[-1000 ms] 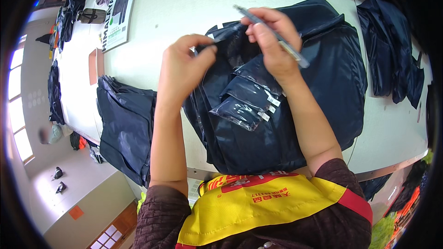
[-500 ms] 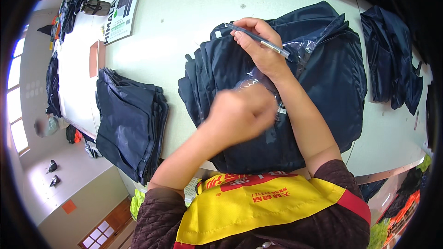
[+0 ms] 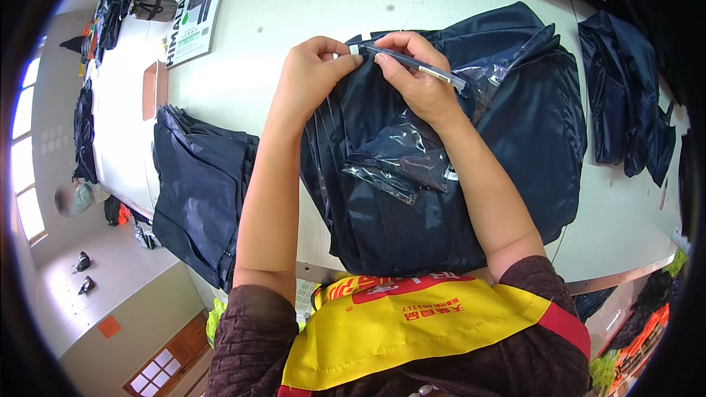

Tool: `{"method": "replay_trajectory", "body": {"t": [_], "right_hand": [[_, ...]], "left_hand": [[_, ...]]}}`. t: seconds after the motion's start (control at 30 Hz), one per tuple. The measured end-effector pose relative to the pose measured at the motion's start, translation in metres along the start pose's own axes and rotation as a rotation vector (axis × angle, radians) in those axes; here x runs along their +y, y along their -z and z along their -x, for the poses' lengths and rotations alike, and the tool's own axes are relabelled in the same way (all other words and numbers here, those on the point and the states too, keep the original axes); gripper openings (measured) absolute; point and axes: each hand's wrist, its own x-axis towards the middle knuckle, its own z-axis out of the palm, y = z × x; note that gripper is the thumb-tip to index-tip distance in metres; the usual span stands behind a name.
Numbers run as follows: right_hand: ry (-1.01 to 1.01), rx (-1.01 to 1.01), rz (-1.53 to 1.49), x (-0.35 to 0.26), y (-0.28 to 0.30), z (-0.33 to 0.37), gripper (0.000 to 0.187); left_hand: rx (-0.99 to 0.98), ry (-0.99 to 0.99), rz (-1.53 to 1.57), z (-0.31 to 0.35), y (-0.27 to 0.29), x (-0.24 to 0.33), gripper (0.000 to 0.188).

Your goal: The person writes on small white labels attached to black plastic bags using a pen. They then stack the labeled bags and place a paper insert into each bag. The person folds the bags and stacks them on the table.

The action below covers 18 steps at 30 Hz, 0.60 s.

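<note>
A dark navy garment lies spread on the white table in front of me. My left hand pinches a small white tag at the garment's far edge. Beside it, my right hand grips a dark pen with its tip at that tag. A clear plastic bag with dark cloth inside rests on the garment between my forearms.
A stack of folded navy garments sits at the table's left edge. Another navy garment lies at the right. A printed sheet and a small brown card lie at the far left.
My left hand has gone from the plastic bag near me back up to the garment's far edge, where it now pinches the tag. My right hand with the pen stayed at that edge.
</note>
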Motion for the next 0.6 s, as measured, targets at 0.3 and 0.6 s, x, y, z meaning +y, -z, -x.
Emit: {"method": "replay_trajectory", "body": {"t": [0.3,0.6], "right_hand": [[0.067,-0.017,0.113,-0.003,-0.002,0.002,0.019],[0.112,-0.044,0.194,-0.003,-0.003,0.001,0.019]], "left_hand": [[0.000,0.118,0.155,-0.002,-0.001,0.007,0.025],[0.022,0.070,0.176,-0.002,-0.005,-0.002,0.025]]}}
